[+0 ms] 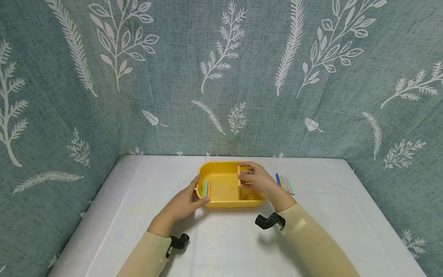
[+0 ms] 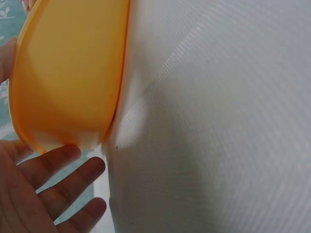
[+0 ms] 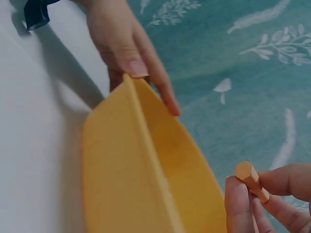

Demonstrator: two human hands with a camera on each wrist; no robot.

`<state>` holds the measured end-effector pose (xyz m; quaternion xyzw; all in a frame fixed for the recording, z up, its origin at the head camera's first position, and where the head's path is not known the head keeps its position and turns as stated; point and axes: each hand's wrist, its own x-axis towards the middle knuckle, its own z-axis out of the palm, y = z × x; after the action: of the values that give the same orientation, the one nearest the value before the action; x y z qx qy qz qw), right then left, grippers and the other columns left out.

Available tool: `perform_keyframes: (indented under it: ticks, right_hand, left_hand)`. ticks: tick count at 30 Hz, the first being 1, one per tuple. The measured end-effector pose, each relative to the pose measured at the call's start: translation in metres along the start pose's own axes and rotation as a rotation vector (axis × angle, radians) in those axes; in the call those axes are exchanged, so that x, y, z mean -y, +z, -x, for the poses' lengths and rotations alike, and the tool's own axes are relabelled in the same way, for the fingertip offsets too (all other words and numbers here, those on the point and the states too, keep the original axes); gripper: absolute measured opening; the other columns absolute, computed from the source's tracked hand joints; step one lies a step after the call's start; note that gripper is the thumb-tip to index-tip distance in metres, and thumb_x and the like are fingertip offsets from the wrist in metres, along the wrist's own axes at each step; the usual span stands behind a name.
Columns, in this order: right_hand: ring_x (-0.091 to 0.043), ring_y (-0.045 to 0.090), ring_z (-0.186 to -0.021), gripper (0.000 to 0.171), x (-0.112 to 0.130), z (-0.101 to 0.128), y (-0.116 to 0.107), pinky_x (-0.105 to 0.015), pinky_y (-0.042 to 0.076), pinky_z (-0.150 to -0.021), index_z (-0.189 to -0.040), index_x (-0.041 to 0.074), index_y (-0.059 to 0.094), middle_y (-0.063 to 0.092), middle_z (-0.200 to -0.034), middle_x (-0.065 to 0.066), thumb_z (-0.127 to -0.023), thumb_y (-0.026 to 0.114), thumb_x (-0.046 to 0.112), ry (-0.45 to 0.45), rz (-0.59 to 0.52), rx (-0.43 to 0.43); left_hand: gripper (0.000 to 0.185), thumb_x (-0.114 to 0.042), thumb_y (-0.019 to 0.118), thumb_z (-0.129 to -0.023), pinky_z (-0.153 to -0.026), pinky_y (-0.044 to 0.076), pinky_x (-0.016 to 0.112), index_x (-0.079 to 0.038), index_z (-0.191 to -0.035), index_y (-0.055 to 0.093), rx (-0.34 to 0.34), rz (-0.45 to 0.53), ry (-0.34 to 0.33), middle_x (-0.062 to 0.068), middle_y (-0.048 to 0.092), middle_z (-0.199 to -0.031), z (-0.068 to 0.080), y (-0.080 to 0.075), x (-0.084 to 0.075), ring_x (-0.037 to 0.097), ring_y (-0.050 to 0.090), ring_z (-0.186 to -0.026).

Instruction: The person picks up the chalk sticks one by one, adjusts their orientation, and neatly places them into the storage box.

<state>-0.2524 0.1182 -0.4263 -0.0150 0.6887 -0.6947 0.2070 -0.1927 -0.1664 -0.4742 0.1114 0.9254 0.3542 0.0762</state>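
Note:
A yellow plastic tub (image 1: 225, 204) rests on the table. My left hand (image 1: 185, 202) holds its left end, with the thumb at the front rim and the fingers spread along the outside; in the left wrist view some fingertips (image 2: 92, 167) are off the wall. A mint green stick (image 1: 205, 188) and an orange stick (image 1: 209, 189) lean side by side inside the left end. Over the tub's right half, my right hand (image 1: 254, 178) pinches an orange six-sided stick (image 3: 248, 175), chalk-like, between thumb and fingers. In the head view this orange stick (image 1: 238, 176) stands roughly upright.
Right of the tub, several coloured sticks (image 1: 285, 184), blue, orange, green and pink, lie in a row on the white tablecloth (image 1: 214, 246). A green leaf-patterned cloth (image 1: 180, 115) hangs behind and at both sides. Each wrist wears a black camera mount (image 1: 270, 221).

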Motion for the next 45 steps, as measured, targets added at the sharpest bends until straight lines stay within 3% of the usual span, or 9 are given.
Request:
perform_keyframes:
  ticks: [11, 19, 34, 45]
  right_hand:
    - [-0.021, 0.065, -0.080, 0.052, -0.012, -0.019, 0.030, -0.039, 0.060, -0.078, -0.143, 0.002, 0.048, 0.061, -0.104, -0.014, -0.094, 0.064, -0.006, 0.061, 0.031, 0.005]
    - [-0.020, 0.066, -0.075, 0.050, -0.019, -0.029, 0.044, -0.034, 0.060, -0.069, -0.139, 0.003, 0.052, 0.064, -0.101, -0.015, -0.092, 0.066, -0.007, 0.088, 0.069, -0.007]
    - [-0.018, 0.063, -0.068, 0.048, -0.027, -0.036, 0.057, -0.034, 0.060, -0.068, -0.136, 0.002, 0.053, 0.062, -0.097, -0.014, -0.091, 0.066, -0.008, 0.129, 0.088, 0.017]
    - [-0.018, 0.064, -0.066, 0.044, -0.033, -0.044, 0.065, -0.029, 0.059, -0.064, -0.129, 0.002, 0.057, 0.067, -0.092, -0.014, -0.087, 0.070, -0.008, 0.144, 0.196, -0.011]
  left_hand:
    - [0.099, -0.054, 0.067, -0.092, -0.111, 0.036, 0.053, -0.014, -0.163, 0.012, 0.007, 0.005, -0.011, 0.017, 0.049, -0.149, 0.000, -0.001, 0.000, 0.031, 0.053, -0.131]
    - [0.099, -0.056, 0.066, -0.091, -0.111, 0.035, 0.054, -0.015, -0.163, 0.012, 0.007, -0.002, -0.022, 0.016, 0.048, -0.150, -0.001, 0.001, -0.001, 0.031, 0.051, -0.132]
    - [0.099, -0.054, 0.068, -0.091, -0.111, 0.036, 0.055, -0.015, -0.163, 0.012, 0.011, 0.008, -0.009, 0.016, 0.049, -0.149, -0.001, 0.000, -0.001, 0.032, 0.053, -0.131]
    - [0.098, -0.054, 0.068, -0.091, -0.110, 0.037, 0.055, -0.015, -0.163, 0.013, 0.001, 0.016, -0.010, 0.015, 0.052, -0.146, 0.000, 0.001, -0.001, 0.031, 0.054, -0.129]
